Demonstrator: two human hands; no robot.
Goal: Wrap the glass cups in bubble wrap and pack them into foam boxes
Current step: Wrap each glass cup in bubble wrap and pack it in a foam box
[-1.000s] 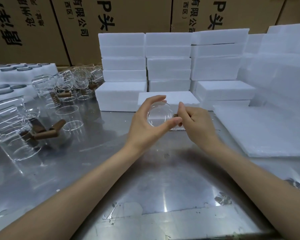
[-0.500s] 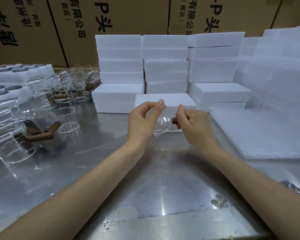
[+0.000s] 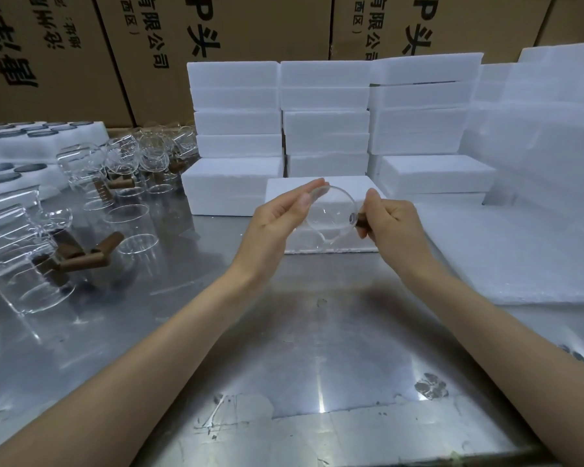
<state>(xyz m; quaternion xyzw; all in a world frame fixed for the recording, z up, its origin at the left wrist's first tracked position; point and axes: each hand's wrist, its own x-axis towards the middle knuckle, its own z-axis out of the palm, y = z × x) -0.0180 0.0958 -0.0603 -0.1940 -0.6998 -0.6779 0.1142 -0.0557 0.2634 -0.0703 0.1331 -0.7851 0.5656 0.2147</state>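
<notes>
I hold a clear glass cup (image 3: 331,215) with a short brown wooden handle above the steel table, in front of a white foam box (image 3: 321,188). My right hand (image 3: 390,227) grips the brown handle at the cup's right side. My left hand (image 3: 279,214) has its fingers against the cup's left rim, thumb and fingertips pinching the glass. The cup is tilted on its side with its round wall facing me. A flat sheet of white wrap (image 3: 506,254) lies on the table at the right.
Several more glass cups with brown handles (image 3: 81,251) lie and stand at the left. Foam trays with round holes (image 3: 41,139) sit at the far left. Stacks of foam boxes (image 3: 324,112) line the back, with cardboard cartons (image 3: 216,35) behind them. The steel table (image 3: 284,348) lies below my arms.
The cup has been turned in my hands: my left hand slid from cupping its front to holding the left rim. My right hand kept hold of the handle.
</notes>
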